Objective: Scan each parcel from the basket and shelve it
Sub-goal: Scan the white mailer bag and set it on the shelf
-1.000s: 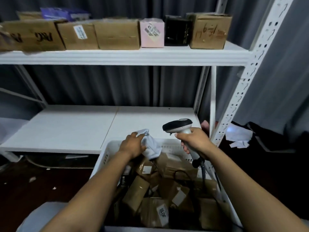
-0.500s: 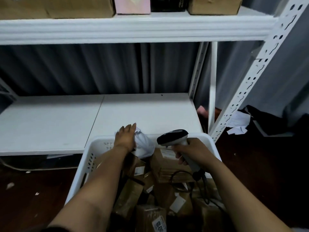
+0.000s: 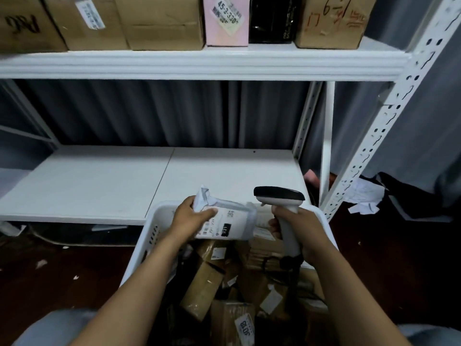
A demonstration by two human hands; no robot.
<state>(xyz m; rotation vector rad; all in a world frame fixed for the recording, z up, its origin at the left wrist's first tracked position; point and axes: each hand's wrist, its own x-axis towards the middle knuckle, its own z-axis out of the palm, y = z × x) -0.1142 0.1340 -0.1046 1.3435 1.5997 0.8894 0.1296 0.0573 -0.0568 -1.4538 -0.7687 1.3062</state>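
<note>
Above the basket (image 3: 159, 228), the left hand (image 3: 189, 221) grips a white parcel (image 3: 229, 223) by its bunched end, label side up. Just right of it, the right hand (image 3: 296, 228) clasps the handle of a scanner (image 3: 279, 196), whose dark head sits beside the parcel's far edge. Brown boxes (image 3: 207, 288) fill the basket below, and the lower shelf (image 3: 99, 183) lies behind.

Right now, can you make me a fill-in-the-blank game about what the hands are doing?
The right hand grips a scanner whose top is ____.
The left hand holds a ____ parcel above the basket.
The cardboard parcels in the basket are ____.
On the upper shelf, the box left of the black box is ____.
Missing words: black, white, brown, pink.
</note>
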